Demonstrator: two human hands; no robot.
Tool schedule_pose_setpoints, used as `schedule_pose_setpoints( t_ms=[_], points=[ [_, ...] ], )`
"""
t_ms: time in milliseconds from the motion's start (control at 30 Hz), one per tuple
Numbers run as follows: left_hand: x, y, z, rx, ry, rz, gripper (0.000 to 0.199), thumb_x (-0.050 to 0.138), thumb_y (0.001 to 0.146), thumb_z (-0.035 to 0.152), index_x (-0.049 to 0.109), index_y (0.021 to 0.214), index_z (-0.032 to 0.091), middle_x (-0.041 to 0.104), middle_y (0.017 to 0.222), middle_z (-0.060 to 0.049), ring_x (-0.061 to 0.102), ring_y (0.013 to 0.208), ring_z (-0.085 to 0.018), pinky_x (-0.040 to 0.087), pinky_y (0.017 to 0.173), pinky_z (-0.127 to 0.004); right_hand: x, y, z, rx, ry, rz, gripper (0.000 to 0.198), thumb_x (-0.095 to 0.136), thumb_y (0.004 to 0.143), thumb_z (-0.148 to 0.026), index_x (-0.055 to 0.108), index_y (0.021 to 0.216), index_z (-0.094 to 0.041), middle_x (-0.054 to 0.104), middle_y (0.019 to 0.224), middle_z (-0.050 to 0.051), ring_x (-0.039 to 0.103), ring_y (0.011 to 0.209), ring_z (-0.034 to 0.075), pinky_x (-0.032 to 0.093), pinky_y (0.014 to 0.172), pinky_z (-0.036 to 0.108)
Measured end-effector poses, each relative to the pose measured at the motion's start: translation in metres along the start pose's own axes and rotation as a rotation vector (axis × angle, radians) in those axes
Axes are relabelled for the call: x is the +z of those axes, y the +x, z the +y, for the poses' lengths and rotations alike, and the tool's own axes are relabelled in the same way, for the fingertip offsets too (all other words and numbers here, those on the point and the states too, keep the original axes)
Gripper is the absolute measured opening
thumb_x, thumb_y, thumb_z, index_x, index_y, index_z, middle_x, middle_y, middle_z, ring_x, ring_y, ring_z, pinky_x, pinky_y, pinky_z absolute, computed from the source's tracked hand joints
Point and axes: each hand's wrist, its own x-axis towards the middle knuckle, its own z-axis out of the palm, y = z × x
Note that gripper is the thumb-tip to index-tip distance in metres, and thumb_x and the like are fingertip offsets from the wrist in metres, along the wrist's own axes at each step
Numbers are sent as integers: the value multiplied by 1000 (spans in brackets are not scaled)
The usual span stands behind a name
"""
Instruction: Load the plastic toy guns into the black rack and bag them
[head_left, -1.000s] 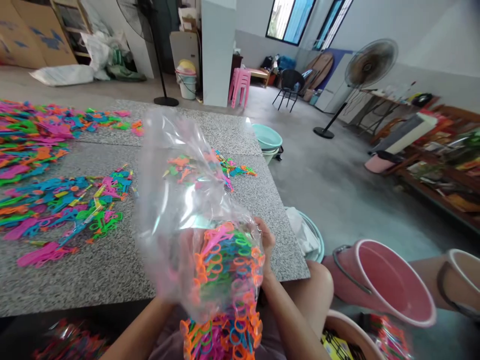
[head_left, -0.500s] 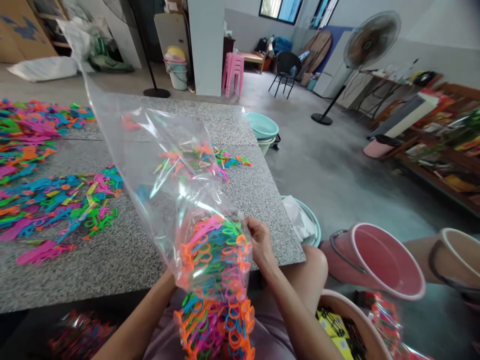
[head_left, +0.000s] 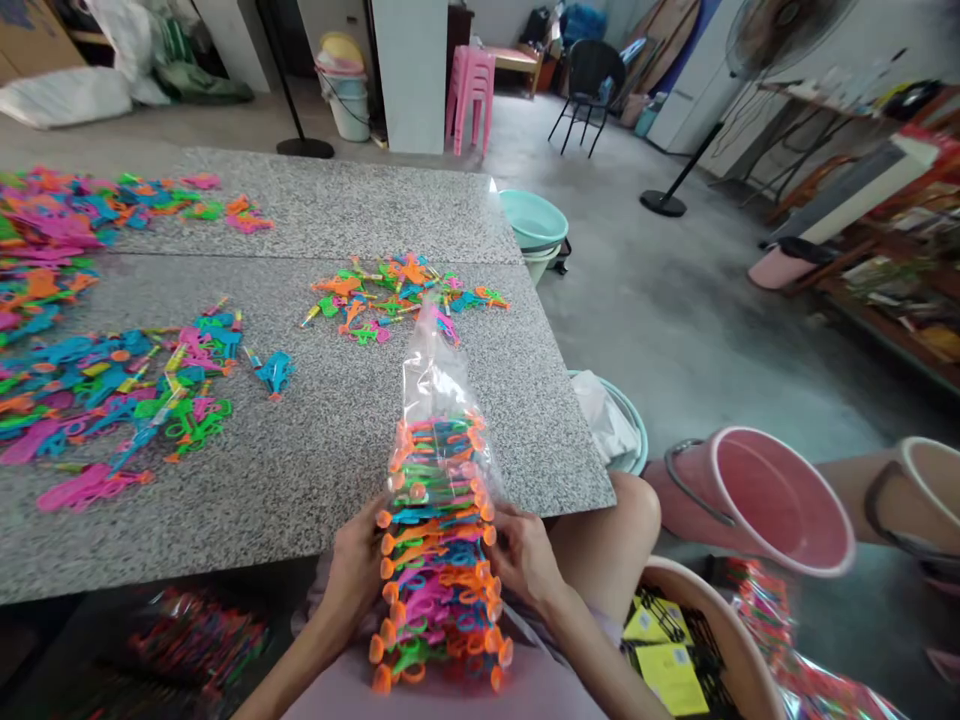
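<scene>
A long stack of colourful plastic toys (head_left: pixel 439 575) with orange round ends lies over my lap and the table edge. A clear plastic bag (head_left: pixel 435 375) covers its far part, and the bag's narrow end lies over the table. My left hand (head_left: pixel 360 550) is closed at the left side of the stack, on the bag's edge, its fingertips partly hidden. On the right side, my right hand (head_left: pixel 523 552) pinches the bag's edge against the stack. The near part of the stack sticks out of the bag.
Loose toys (head_left: pixel 405 290) lie on the speckled stone table (head_left: pixel 315 440), with larger heaps (head_left: pixel 112 390) at left. To my right stand a pink bucket (head_left: pixel 780 500) and a tub (head_left: pixel 652 575) with yellow cards. Filled bags (head_left: pixel 199 635) sit under the table.
The bag's tall open sheet has come down and been drawn along the stack, now lying narrow and flat. Both hands have moved nearer to me, and my left hand has come into view.
</scene>
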Motion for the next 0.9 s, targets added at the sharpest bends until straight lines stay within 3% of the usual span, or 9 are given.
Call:
schedule_pose_setpoints(
  t_ms=[133,200,267,367,433,567,667,833,900],
  points=[
    [-7,1,6,155,136,141,23,51,88,39,67,86,23,63,57,3,58,48,-16,45,47,-24,5,9,5,9,-101,274,21,52,92,-23,69,80,-21,67,68,2,62,59,15,48,55,24],
    [-9,4,8,207,157,191,26,52,88,40,64,73,23,62,59,1,59,53,-16,48,53,-25,4,15,7,-26,-130,464,17,55,92,-24,70,98,-21,71,76,3,65,62,16,53,58,26],
    [-9,7,8,250,157,245,26,53,88,40,64,74,22,66,70,-2,64,65,-18,52,63,-26,-1,22,5,-114,-140,554,15,57,91,-24,69,99,-21,72,78,4,66,63,16,55,59,26],
    [-9,9,8,287,139,308,23,54,90,40,65,88,19,71,80,-4,66,67,-16,53,64,-25,-15,32,-3,-274,-115,474,12,58,91,-19,69,88,-22,71,77,4,68,67,16,55,62,26],
    [-11,10,12,303,129,306,24,52,91,39,65,87,19,70,74,-1,64,59,-14,51,58,-23,-26,38,-8,-316,-57,387,14,58,92,-16,68,84,-22,71,76,4,67,68,16,54,62,26],
    [-24,16,31,304,104,121,34,45,96,39,65,76,20,64,61,2,60,53,-12,47,53,-20,-37,39,-17,-253,18,258,18,56,94,-21,63,77,-21,66,68,1,62,61,14,50,57,24],
    [-31,16,45,364,161,20,43,44,98,39,62,63,20,58,51,4,54,43,-11,41,44,-20,-37,32,-21,-249,-44,251,20,52,95,-19,60,77,-21,62,66,0,59,59,13,48,56,24],
    [-27,1,37,669,392,347,19,57,97,26,76,94,22,79,83,-1,73,64,-13,57,65,-17,-38,8,-17,-518,-284,320,18,54,94,-12,66,102,-24,72,81,5,68,70,16,55,62,27],
    [-27,-6,23,730,433,394,14,63,93,22,77,93,24,80,81,0,72,59,-13,59,65,-18,-43,-3,-17,-625,-359,277,20,54,95,-14,66,106,-24,72,82,5,68,71,17,56,63,28]
  ],
)
